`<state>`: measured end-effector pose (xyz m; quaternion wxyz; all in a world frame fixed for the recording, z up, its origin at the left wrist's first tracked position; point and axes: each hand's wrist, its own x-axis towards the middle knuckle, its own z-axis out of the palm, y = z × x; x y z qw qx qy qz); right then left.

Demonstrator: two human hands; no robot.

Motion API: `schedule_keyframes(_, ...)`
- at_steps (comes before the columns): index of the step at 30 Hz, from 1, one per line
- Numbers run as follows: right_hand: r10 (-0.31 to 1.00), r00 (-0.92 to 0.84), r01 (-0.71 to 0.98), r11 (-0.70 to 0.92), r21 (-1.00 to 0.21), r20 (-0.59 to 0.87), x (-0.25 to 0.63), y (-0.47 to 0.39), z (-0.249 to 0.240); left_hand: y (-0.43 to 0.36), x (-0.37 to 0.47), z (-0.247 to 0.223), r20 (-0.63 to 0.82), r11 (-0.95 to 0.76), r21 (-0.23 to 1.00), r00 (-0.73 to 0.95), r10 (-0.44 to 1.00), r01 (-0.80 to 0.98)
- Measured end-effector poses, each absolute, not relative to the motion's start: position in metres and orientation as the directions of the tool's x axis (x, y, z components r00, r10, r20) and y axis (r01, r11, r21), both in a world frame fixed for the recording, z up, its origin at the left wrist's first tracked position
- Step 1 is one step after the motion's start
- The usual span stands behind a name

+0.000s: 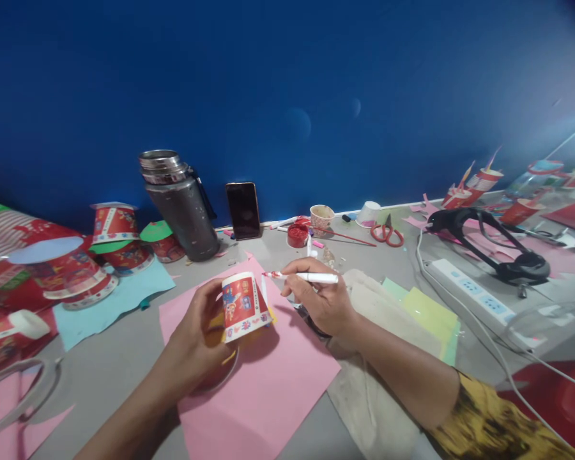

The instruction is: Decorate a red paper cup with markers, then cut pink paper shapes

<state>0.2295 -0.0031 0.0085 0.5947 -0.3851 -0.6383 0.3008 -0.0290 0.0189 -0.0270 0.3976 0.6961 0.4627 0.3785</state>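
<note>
My left hand [202, 335] is wrapped round a red and white printed paper cup [243, 308], tilted above a sheet of pink paper [273, 396]. Bits of yellow show behind the cup, and a round rim shows below it, partly hidden by my fingers. Between the thumb and fingers of my right hand [319, 297] is a white marker [316, 278] with a red-smeared end. That end points left, close to the cup's upper right edge; whether it touches cannot be told.
Paper cups with coloured discs [115, 223] stand left beside a dark thermos [179, 204]. A phone [243, 211] leans on the wall. Behind my hands are a small red pot [298, 235] and scissors [387, 235]. A power strip [483, 303] and black headset [489, 243] lie right.
</note>
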Motion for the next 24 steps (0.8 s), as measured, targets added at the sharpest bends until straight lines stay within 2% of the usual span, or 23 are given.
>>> schedule_keyframes(4, 0.888, -0.031, 0.116, 0.459, -0.881, 0.459, 0.229, 0.001, 0.003, 0.019, -0.032, -0.019, 0.094, -0.167, 0.954, 0.28, 0.955, 0.247)
schedule_keyframes(11, 0.884, -0.319, 0.16, 0.404, -0.901, 0.34, 0.23, 0.003, 0.002, 0.001, -0.027, -0.007, -0.037, -0.036, 0.981, 0.363, 0.931, 0.191)
schedule_keyframes(13, 0.878, -0.354, 0.198, 0.409, -0.891, 0.324, 0.229, 0.002, 0.002, -0.001, -0.024, -0.008, -0.041, -0.015, 0.99, 0.383, 0.923, 0.14)
schedule_keyframes(16, 0.868, -0.355, 0.293, 0.456, -0.84, 0.347, 0.228, 0.002, 0.0, 0.002, -0.023, -0.011, 0.02, -0.071, 0.991, 0.403, 0.915, 0.112)
schedule_keyframes(19, 0.832, -0.397, 0.389, 0.536, -0.749, 0.389, 0.228, 0.003, -0.003, 0.006, -0.028, -0.008, 0.078, -0.157, 0.976, 0.433, 0.898, 0.151)
schedule_keyframes(24, 0.797, -0.46, 0.41, 0.581, -0.703, 0.391, 0.23, 0.005, -0.006, 0.007, -0.034, 0.003, 0.01, -0.179, 0.93, 0.466, 0.885, 0.321)
